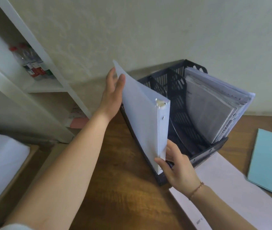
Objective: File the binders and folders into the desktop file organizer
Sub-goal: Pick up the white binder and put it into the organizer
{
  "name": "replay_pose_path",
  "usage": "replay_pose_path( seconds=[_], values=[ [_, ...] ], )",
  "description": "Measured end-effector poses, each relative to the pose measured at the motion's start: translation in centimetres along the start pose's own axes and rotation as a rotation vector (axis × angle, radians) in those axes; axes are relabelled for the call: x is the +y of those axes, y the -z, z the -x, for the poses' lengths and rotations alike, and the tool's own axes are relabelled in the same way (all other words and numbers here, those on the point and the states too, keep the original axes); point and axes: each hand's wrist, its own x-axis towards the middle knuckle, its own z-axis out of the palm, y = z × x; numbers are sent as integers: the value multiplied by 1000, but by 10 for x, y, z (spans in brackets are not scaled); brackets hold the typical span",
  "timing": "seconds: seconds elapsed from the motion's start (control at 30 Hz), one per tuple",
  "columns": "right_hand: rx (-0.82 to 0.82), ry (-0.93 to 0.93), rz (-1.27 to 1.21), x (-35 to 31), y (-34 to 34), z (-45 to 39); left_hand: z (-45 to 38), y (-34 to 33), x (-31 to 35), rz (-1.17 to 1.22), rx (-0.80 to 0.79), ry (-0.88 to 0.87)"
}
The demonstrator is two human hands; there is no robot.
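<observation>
A black slotted file organizer stands on the wooden desk against the wall. Its right compartment holds a thick stack of papers and folders. A white translucent binder stands tilted in the leftmost compartment, spine towards me. My left hand grips the binder's upper back edge, thumb over the cover. My right hand pinches the lower end of the spine. The middle compartments look empty.
A white folder lies on the desk at the front right, with a teal folder beside it. A white shelf unit with bottles stands at the left. A white surface sits at the lower left.
</observation>
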Motion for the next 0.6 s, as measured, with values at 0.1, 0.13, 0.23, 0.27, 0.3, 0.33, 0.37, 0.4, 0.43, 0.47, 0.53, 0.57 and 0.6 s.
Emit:
replay_pose_path(
  seconds=[0.1,0.13,0.23,0.27,0.3,0.33,0.37,0.4,0.43,0.47,0.53,0.57,0.6],
  values=[
    [25,-12,6,10,-10,1,-5,-1,-1,41,-12,-7],
    [27,-18,11,12,-12,2,-7,-2,-3,49,-15,-5],
    [20,-16,58,20,-16,5,-9,-3,-9,8,-40,-9],
    [12,-26,54,22,-17,6,-10,-4,-12,-9,-41,-12],
    [-8,-45,45,23,-18,7,-10,-5,-15,-9,-35,-12],
    [-34,-59,47,23,-19,9,-10,-5,-18,-8,-28,-10],
    [-61,-67,61,24,-21,10,-10,-5,-20,-9,-19,-9],
    [-83,-69,80,24,-24,11,-11,-6,-23,-13,-13,-11],
    [-107,-75,99,25,-26,11,-12,-6,-26,-16,-10,-11],
    [-125,-80,117,26,-28,12,-14,-7,-29,-28,-8,-12],
    [-160,-108,155,28,-31,13,-16,-8,-37,-84,4,-35],
    [-179,-131,175,27,-32,14,-16,-9,-40,-120,9,-56],
    [-186,-152,185,25,-33,16,-16,-10,-43,-155,13,-78]
  ],
)
